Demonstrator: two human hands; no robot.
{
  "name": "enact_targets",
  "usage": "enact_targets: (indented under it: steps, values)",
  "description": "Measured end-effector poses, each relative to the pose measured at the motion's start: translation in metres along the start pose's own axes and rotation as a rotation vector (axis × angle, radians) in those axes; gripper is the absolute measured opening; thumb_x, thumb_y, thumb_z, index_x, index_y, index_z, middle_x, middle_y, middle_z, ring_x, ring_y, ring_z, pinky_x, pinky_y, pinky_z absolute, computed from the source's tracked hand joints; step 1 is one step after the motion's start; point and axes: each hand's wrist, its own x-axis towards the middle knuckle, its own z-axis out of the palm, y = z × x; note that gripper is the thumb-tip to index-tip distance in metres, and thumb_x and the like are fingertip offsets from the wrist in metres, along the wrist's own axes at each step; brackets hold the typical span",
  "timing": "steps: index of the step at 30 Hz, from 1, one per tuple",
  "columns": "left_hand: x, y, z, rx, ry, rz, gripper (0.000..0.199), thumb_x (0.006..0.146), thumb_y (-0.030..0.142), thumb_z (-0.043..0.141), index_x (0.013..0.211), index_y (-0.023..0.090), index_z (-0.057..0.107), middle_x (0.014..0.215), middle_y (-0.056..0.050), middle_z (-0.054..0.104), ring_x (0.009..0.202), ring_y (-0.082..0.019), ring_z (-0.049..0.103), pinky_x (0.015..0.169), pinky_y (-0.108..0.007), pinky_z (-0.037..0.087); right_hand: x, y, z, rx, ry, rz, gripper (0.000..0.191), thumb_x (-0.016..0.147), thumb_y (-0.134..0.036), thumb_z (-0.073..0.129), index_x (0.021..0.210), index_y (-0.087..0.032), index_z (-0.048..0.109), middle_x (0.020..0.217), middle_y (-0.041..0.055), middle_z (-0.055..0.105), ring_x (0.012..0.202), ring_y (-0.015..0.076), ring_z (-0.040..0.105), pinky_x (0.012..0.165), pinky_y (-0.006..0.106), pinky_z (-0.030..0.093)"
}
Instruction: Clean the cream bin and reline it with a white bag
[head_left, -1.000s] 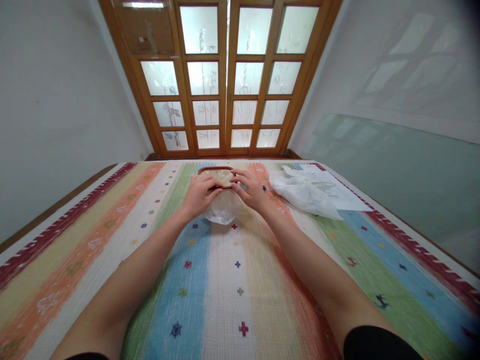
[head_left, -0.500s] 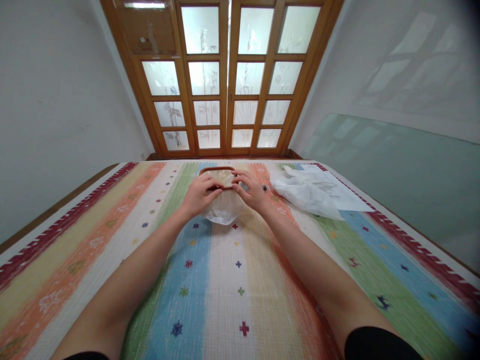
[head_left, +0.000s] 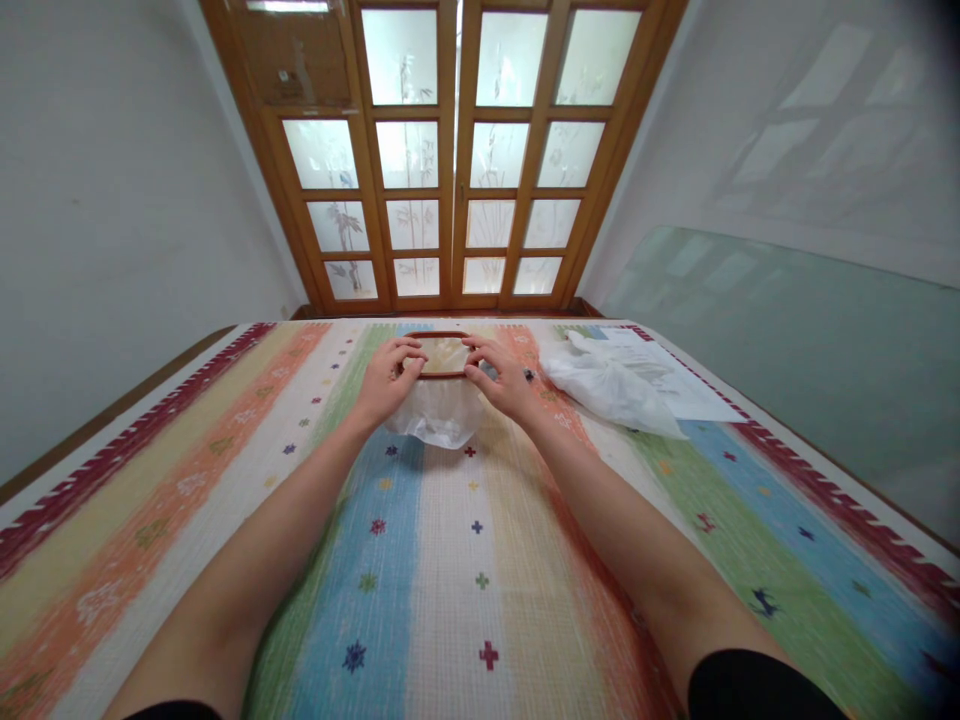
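Note:
A brown embroidery hoop (head_left: 442, 376), a rectangle with rounded corners, is held just over the far middle of the table. Thin whitish fabric (head_left: 439, 415) is stretched across it and droops below its near edge. My left hand (head_left: 388, 378) grips the left end, thumb and fingers curled at the rim and the cloth there. At the opposite end, my right hand (head_left: 499, 375) has its fingers on the far rim and its thumb on the near side. Parts of both ends of the hoop are hidden behind my fingers.
A crumpled white plastic bag (head_left: 611, 385) lies right of my right hand, partly over white paper sheets (head_left: 694, 385). A small dark item (head_left: 529, 375) sits beside the bag. The striped tablecloth (head_left: 450, 560) covers the table, with wood-framed glass doors (head_left: 454, 190) beyond.
My left hand has slid left from the hoop's near middle to its left end, uncovering more of the stretched fabric. My right hand stays about where it was.

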Motion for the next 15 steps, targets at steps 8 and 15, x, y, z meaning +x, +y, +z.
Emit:
enact_targets:
  steps: [8, 15]
  values:
    - [0.013, -0.025, 0.009, -0.208, -0.017, -0.165, 0.025, 0.089, 0.028, 0.056, 0.109, 0.022, 0.070, 0.148, -0.011, 0.061, 0.143, -0.027, 0.052, 0.126, -0.050, 0.034, 0.002, 0.002, 0.002, -0.012, 0.074, 0.051, 0.035, 0.100, -0.057, 0.056, 0.086, -0.025, 0.064, 0.128, 0.0126, 0.071, 0.127, 0.0282, 0.063, 0.113, 0.053, 0.046]
    - [0.016, -0.030, 0.016, -0.284, 0.000, -0.262, 0.035, 0.082, 0.022, 0.053, 0.112, 0.022, 0.070, 0.152, -0.009, 0.058, 0.147, -0.028, 0.048, 0.128, -0.052, 0.031, 0.008, 0.006, 0.007, 0.101, 0.120, 0.177, 0.039, 0.093, -0.059, 0.064, 0.076, -0.023, 0.060, 0.122, 0.0122, 0.067, 0.116, 0.0261, 0.065, 0.091, 0.043, 0.058]
